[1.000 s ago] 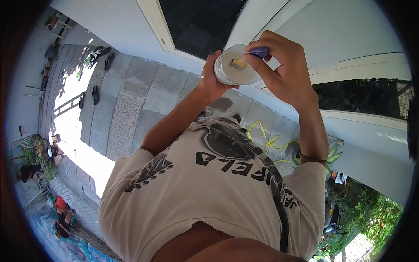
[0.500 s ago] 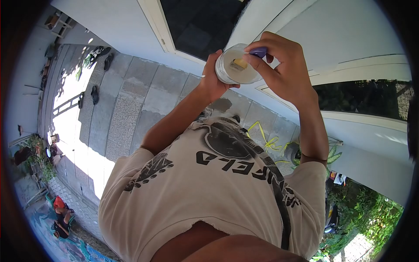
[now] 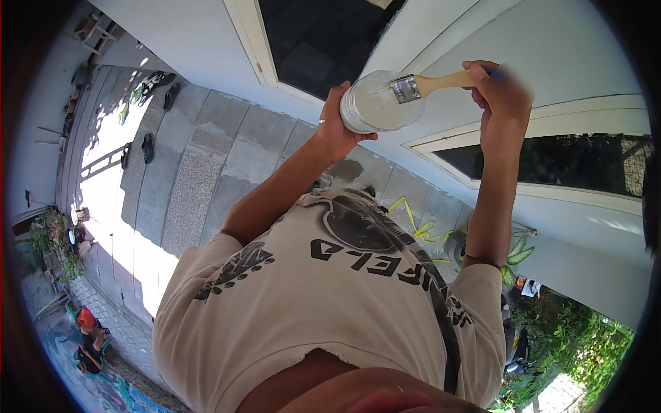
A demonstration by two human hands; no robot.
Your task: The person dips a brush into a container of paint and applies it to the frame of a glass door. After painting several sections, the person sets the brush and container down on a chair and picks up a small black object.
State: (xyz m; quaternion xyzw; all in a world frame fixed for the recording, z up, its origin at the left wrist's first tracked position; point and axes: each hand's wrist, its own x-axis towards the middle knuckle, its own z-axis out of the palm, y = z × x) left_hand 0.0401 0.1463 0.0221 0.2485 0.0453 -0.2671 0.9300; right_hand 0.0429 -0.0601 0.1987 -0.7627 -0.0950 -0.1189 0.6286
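Left hand point(image 3: 339, 120) wrapped around the side of an open paint tub point(image 3: 377, 103), held up in the air in front of the white door point(image 3: 523, 62), fingers curled behind the wall and thumb across the front. Right hand point(image 3: 501, 96) closed around the far end of the wooden handle of a paintbrush point(image 3: 413, 87), bristles lying across the tub's mouth and loaded with white paint. Risk of drips, judged from the tilt: tub mouth turned toward the camera rather than level, so likely to spill over the rim onto the beige T-shirt point(image 3: 330, 296) or the stone paving point(image 3: 206, 165) below. Grip far out on the handle, so less control at the bristles; possible smear onto the dark glass pane point(image 3: 571, 165) beside the panel.
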